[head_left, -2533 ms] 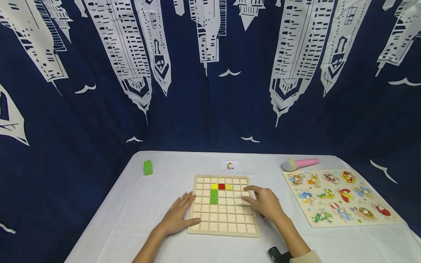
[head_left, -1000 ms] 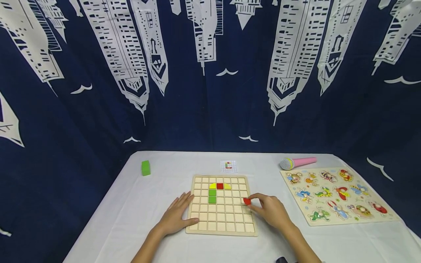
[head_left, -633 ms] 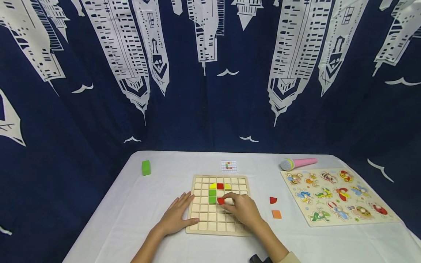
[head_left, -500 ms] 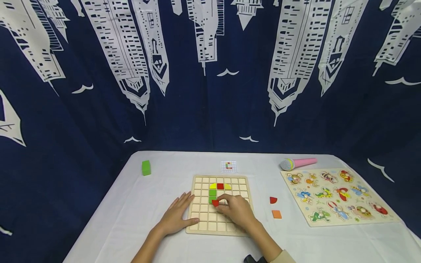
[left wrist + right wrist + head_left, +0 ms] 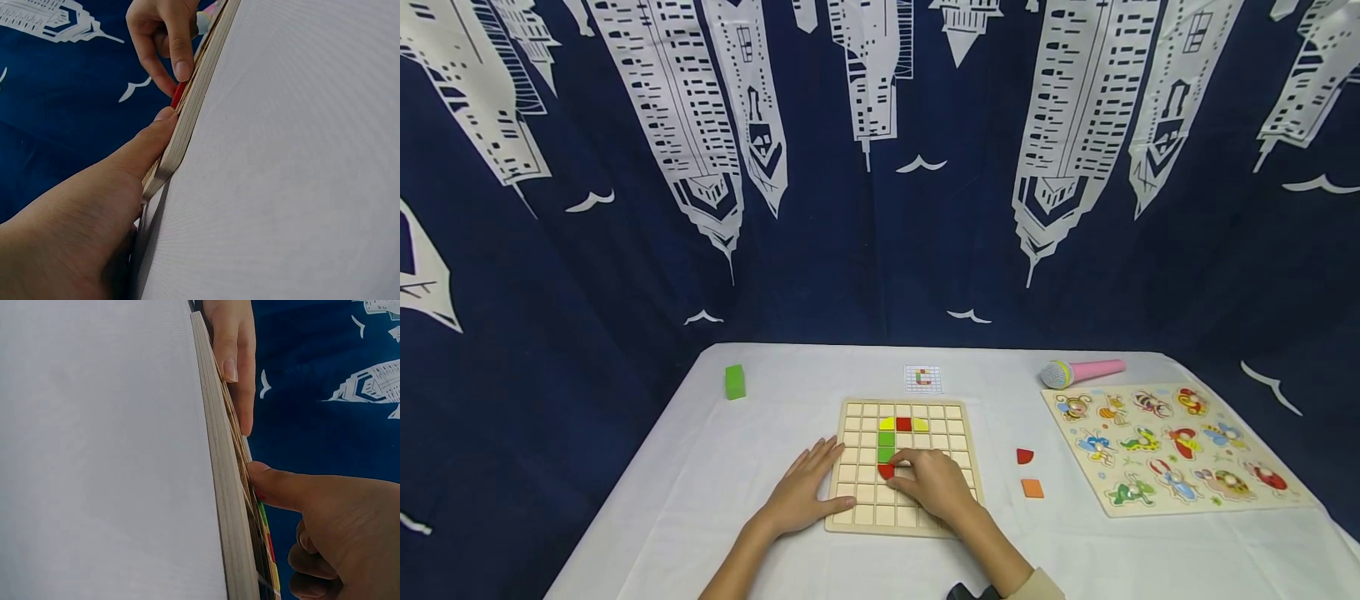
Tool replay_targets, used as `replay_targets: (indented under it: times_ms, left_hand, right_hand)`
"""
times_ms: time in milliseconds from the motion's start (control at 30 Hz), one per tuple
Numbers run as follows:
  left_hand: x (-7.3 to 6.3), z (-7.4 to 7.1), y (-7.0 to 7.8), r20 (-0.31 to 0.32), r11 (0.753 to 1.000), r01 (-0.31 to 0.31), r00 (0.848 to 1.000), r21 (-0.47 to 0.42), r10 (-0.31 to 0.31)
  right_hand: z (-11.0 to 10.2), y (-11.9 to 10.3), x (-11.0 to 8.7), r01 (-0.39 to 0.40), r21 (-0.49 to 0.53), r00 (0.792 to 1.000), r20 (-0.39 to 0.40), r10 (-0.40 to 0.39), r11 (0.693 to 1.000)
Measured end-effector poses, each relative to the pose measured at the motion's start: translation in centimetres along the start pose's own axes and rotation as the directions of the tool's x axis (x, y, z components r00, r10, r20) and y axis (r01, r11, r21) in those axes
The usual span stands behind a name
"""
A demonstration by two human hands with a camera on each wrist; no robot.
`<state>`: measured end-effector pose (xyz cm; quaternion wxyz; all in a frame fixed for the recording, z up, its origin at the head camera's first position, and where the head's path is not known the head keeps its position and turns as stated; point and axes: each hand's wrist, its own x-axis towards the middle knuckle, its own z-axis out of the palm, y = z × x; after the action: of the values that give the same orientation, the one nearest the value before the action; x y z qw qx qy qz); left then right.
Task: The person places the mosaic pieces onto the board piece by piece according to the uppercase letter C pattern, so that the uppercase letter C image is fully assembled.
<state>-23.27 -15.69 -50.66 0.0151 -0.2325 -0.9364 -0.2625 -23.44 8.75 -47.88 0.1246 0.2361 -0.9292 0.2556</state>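
Observation:
A wooden grid board [image 5: 908,528] lies in the middle of the white table. Thumb and forefinger of my right hand [image 5: 938,483] pinch a red quarter-circle tile [image 5: 886,472] at the cell just below two green square tiles [image 5: 886,447]. The red tile's edge [image 5: 178,94] also shows in the left wrist view. Above the green tiles, a row holds a yellow tile [image 5: 887,423], a red square tile [image 5: 903,424] and another yellow tile [image 5: 921,425]. My left hand [image 5: 805,487] rests with straight fingers along the board's left edge, its thumb on the lower left corner.
Right of the board lie another red quarter-circle tile [image 5: 1025,457] and an orange tile [image 5: 1032,489]. Beyond them are an insect puzzle board [image 5: 1180,450] and a toy microphone [image 5: 1082,372]. A pattern card [image 5: 922,379] and a green block [image 5: 735,382] lie farther back.
My right hand has carried the red quarter-circle tile left from the board's right side to below the green tiles, uncovering the loose red and orange tiles. The left hand has stayed put.

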Motion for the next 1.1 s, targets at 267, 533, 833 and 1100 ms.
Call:
replay_targets:
  times_ms: [267, 533, 833, 1100]
  left_hand:
    - [0.0, 0.0, 0.0, -0.006, 1.000, -0.010, 1.000, 0.004, 0.010]
    - [0.1, 0.0, -0.1, -0.003, 1.000, -0.009, 1.000, 0.007, 0.009]
    - [0.1, 0.0, 0.0, -0.003, 1.000, -0.006, 1.000, 0.004, 0.006]
    - [0.0, 0.0, 0.1, -0.003, 1.000, -0.005, 1.000, 0.000, 0.005]
  right_hand:
    - [-0.1, 0.0, -0.1, -0.007, -0.004, 1.000, -0.003, 0.007, 1.000]
    - [-0.1, 0.0, -0.1, -0.012, -0.004, 1.000, -0.005, 0.012, 1.000]
    - [-0.9, 0.0, -0.3, -0.019, 0.011, 1.000, -0.016, 0.019, 1.000]
    - [-3.8, 1.2, -2.0, -0.055, 0.034, 0.998, -0.041, 0.056, 0.998]
